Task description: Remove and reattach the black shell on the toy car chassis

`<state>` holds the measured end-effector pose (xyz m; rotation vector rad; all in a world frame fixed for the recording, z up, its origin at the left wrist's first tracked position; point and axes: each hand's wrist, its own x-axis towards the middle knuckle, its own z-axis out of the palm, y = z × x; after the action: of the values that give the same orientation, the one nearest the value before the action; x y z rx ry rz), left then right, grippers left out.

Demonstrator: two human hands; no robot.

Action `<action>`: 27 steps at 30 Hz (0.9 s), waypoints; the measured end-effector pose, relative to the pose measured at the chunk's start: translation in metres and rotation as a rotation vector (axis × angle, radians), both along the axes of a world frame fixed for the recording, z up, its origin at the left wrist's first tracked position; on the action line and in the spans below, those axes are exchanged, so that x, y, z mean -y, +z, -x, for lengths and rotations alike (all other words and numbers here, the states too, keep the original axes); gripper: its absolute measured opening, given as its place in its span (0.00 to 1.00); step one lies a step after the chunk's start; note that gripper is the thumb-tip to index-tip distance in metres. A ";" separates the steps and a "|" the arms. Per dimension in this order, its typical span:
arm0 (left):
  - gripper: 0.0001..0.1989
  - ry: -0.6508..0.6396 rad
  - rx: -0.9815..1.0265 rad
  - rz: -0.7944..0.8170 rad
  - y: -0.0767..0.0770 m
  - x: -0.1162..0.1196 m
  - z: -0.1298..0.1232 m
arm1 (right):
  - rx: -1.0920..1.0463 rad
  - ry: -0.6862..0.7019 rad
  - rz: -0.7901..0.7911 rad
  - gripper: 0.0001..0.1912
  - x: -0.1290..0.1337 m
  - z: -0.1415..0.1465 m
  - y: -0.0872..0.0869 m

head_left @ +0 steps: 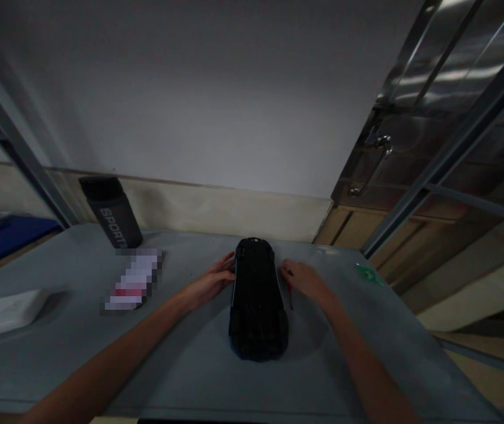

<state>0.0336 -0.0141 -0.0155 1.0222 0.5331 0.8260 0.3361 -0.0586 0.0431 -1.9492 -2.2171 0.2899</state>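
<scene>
A black toy car (257, 300), apparently underside up, lies flat on a grey table (181, 365), lengthwise away from the viewer; its surface is dark and its wheels bulge at the sides, with a blue edge showing beneath; a slim red tool (289, 293) extends from the right hand's (303, 280) curled fingers, just beside the car's right side.

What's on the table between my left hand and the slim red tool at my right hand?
In the head view, a black car-shaped object lies between your left hand and the slim red tool by your right hand.
</scene>
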 end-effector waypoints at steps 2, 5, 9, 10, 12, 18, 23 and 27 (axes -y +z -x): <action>0.34 0.006 -0.007 -0.017 -0.001 0.000 0.000 | 0.013 -0.018 -0.023 0.13 -0.001 0.003 -0.006; 0.34 0.027 -0.080 -0.121 -0.004 -0.004 -0.002 | 0.026 -0.029 -0.042 0.11 -0.004 0.002 -0.014; 0.37 0.101 -0.222 -0.233 -0.012 -0.016 0.000 | 0.041 -0.026 -0.043 0.09 -0.009 -0.003 -0.026; 0.37 0.125 -0.257 -0.251 -0.014 -0.019 0.002 | 0.044 -0.024 -0.044 0.09 -0.011 -0.004 -0.028; 0.37 0.171 -0.343 -0.308 -0.018 -0.024 0.006 | 0.048 -0.021 -0.049 0.10 -0.013 -0.006 -0.033; 0.39 0.294 -0.721 -0.690 -0.019 -0.017 0.011 | 0.067 -0.026 -0.063 0.11 -0.015 -0.007 -0.040; 0.33 0.273 -0.891 -0.875 -0.014 -0.012 0.007 | 0.074 -0.028 -0.068 0.11 -0.016 -0.008 -0.043; 0.28 0.260 -0.951 -0.952 -0.010 -0.012 0.008 | 0.075 -0.021 -0.065 0.11 -0.016 -0.008 -0.042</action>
<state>0.0252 -0.0016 -0.0259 2.2974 1.1356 0.7879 0.3440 -0.0429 0.0009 -1.9786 -2.2206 0.1427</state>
